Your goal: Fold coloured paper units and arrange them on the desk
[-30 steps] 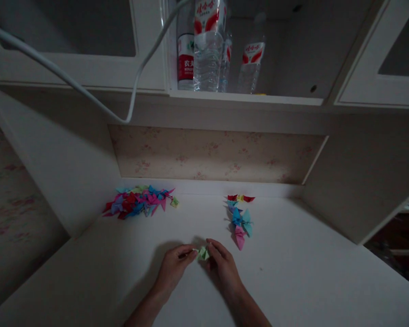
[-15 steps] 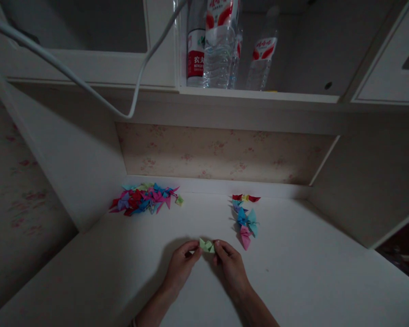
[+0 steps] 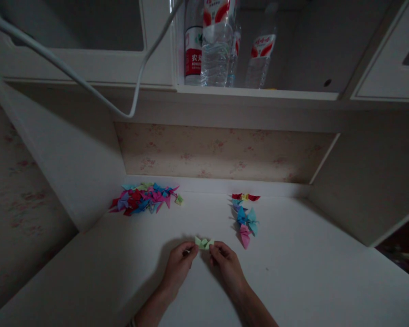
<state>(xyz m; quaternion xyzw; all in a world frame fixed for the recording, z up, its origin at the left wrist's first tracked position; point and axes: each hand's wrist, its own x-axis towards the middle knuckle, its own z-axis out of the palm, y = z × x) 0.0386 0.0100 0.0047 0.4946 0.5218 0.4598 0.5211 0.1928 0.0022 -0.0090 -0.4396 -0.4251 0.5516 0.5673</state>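
Note:
Between my two hands is a small light-green paper crane [image 3: 204,244], its pointed wings spread to either side. My left hand [image 3: 180,265] pinches its left end between thumb and fingers. The right end is pinched the same way by my right hand [image 3: 227,265]. Beyond my right hand lies a short line of folded paper cranes [image 3: 245,230] in pink, blue, purple, red and yellow. A larger pile of coloured paper cranes [image 3: 141,200] sits at the back left, with a small green-yellow folded piece [image 3: 179,199] at its right edge.
The white desk [image 3: 293,272] is closed in by side panels and a flowered back wall [image 3: 204,152]. Overhead, a shelf holds several plastic bottles [image 3: 217,50]. A pale bent tube [image 3: 88,88] crosses the upper left, above the desk.
The crane has moved slightly left, and its wings are now spread wider and flatter. Both hands still pinch its ends, the left one having shifted a little left.

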